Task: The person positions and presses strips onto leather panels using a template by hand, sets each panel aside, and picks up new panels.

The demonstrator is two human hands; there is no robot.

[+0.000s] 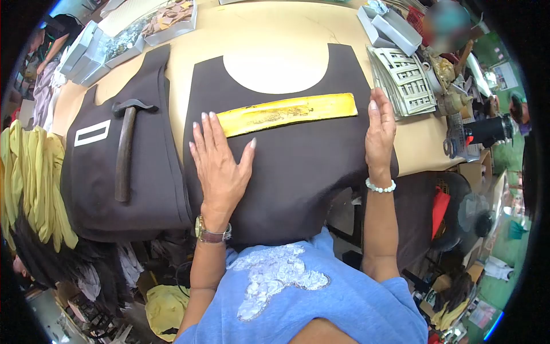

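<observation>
A dark, apron-shaped piece of material (281,166) with a scooped neckline lies on the table in front of me. Across it runs a yellow strip (286,113) with dark smudges. My left hand (220,157) lies flat on the dark piece, fingers stretched, the fingertips at the strip's left end. At the piece's right edge, my right hand (380,132) is held edge-on with fingers extended and nothing visible in it; whether it touches the material I cannot tell. A hammer (126,152) with a wooden handle rests on a stack of similar dark pieces (157,189) to the left, beside a white rectangular frame (91,133).
Boxes of small parts (123,49) stand at the back left of the tan table (275,23). Stacked cut-out templates (404,80) lie at the right, near a white box (395,33). Yellow cloths (34,178) hang at the far left. Another person (57,40) is at the upper left.
</observation>
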